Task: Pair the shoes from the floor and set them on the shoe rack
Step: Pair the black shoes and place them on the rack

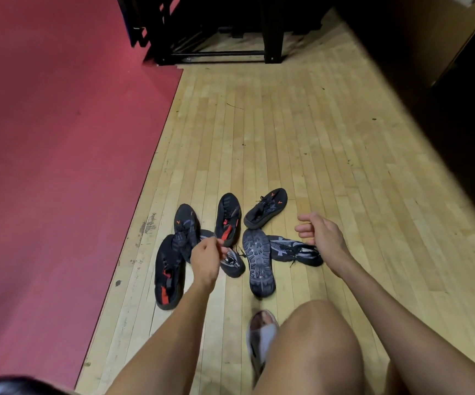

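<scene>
Nearest to the camera are a bare knee and a foot in a pale open slipper (260,337) on the light wooden plank floor (302,138). Just beyond, the left hand (206,256) hangs over the pile with its fingers curled inward; it seems to hold nothing, but I cannot tell for sure. The right hand (320,232) hovers with loosely bent fingers and is empty.

Under the hands lie six dark shoes, touching or overlapping:
- a black shoe with red marks (169,276), at the left
- a grey knitted shoe (296,249), on its side
- a shoe turned sole-up, showing grey rubber tread (259,260)
- a black laced shoe (266,208), the farthest

They look light, with soft uppers that will fold and stiffer soles. I would take each by the heel collar. Loose laces may catch.

Well apart, at the far end beside the red mat (59,138), stands the black metal shoe rack (216,32).
</scene>
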Demonstrator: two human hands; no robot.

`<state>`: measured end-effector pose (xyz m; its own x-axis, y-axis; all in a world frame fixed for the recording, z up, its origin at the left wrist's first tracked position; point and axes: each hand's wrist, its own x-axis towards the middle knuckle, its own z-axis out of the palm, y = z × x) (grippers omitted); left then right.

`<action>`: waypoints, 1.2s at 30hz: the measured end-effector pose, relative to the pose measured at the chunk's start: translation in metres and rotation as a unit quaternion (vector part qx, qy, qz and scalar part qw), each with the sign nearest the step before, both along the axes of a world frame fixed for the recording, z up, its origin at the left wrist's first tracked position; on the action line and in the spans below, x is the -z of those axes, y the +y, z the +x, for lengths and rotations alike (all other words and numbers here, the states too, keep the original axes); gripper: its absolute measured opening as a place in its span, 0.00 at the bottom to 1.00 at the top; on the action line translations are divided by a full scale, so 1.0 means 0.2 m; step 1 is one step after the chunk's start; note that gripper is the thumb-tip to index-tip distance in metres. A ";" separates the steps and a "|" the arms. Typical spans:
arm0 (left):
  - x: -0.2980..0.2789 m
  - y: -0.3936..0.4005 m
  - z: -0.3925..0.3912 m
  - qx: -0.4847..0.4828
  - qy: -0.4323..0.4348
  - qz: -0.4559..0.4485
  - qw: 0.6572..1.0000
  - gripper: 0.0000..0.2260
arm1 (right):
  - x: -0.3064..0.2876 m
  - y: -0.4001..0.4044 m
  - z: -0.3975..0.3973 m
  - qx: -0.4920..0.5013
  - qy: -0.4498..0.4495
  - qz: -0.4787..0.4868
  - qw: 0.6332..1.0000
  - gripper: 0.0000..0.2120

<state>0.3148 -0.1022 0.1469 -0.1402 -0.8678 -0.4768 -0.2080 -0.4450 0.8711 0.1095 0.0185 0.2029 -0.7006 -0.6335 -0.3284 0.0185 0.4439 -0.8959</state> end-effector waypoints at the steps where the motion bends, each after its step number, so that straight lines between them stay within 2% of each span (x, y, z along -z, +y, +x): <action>1: 0.04 -0.01 0.01 -0.004 -0.011 0.002 1.000 0.13 | 0.03 -0.01 -0.01 -0.001 -0.001 0.003 1.000 0.14; 8: 0.22 -0.04 -0.09 0.013 -0.042 0.023 0.999 0.13 | 0.30 -0.08 -0.07 -0.026 -0.029 0.067 0.997 0.14; 13: 0.49 -0.05 -0.16 0.047 -0.087 0.045 0.994 0.12 | 0.58 -0.13 -0.13 -0.033 -0.067 0.113 0.991 0.14; 19: 0.79 -0.06 -0.27 0.059 -0.108 0.124 0.985 0.08 | 0.90 -0.16 -0.13 -0.092 -0.067 0.194 0.974 0.17; 23: 0.98 -0.03 -0.32 0.038 -0.142 0.163 0.976 0.10 | 1.09 -0.18 -0.12 -0.102 -0.104 0.218 0.965 0.21; 27: 1.11 0.02 -0.38 0.063 -0.188 0.167 0.966 0.04 | 1.27 -0.20 -0.12 -0.074 -0.148 0.240 0.957 0.32; 29: 1.20 0.05 -0.42 0.088 -0.196 0.173 0.961 0.25 | 1.31 -0.20 -0.12 -0.064 -0.160 0.254 0.952 0.35; 30: 1.24 0.07 -0.45 0.091 -0.203 0.177 0.959 0.32 | 1.31 -0.20 -0.12 -0.059 -0.162 0.254 0.952 0.34; 33: 1.30 0.14 -0.53 0.060 -0.251 0.163 0.952 0.35 | 1.29 -0.22 -0.13 -0.056 -0.150 0.241 0.957 0.24; 36: 1.30 0.20 -0.63 0.067 -0.312 0.153 0.935 0.41 | 1.28 -0.23 -0.14 -0.062 -0.134 0.233 0.961 0.22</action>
<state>0.1881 -0.0626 -0.1127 0.1505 -0.6715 -0.7256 -0.7059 -0.5868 0.3967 0.0823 -0.0277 -0.0530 -0.4801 -0.4465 -0.7551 0.1414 0.8101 -0.5689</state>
